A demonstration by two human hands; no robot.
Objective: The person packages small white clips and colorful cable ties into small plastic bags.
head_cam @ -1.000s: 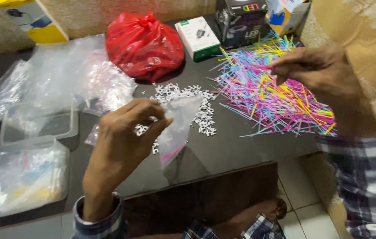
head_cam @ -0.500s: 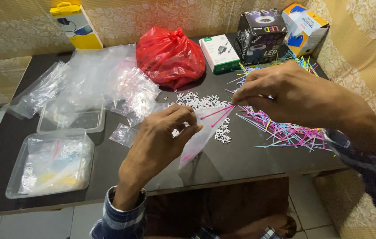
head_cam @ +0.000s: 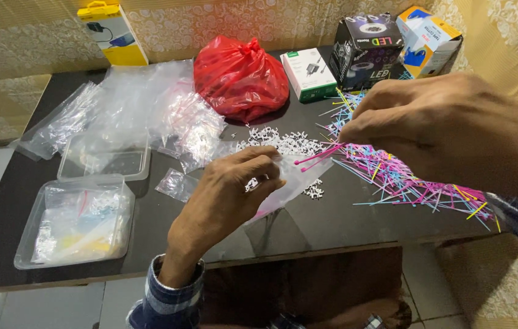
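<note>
My left hand (head_cam: 225, 195) pinches the mouth of a small clear plastic bag (head_cam: 292, 183) held above the black table (head_cam: 332, 222). My right hand (head_cam: 436, 122) grips a few pink cable ties (head_cam: 319, 156) with their ends at the bag's opening. Behind my right hand lies a spread pile of coloured cable ties (head_cam: 405, 176) in pink, blue and yellow. A heap of small white clips (head_cam: 280, 143) lies on the table just beyond the bag.
A tied red plastic bag (head_cam: 241, 76) sits at the back centre with several boxes (head_cam: 365, 45) to its right and a yellow box (head_cam: 113, 33) at the back left. Loose clear bags (head_cam: 137, 109) and two clear trays (head_cam: 76, 222) fill the left side.
My right hand left the coloured pile with pink ties and brought them to the bag's mouth. The view has pulled back and tilted, showing more of the table.
</note>
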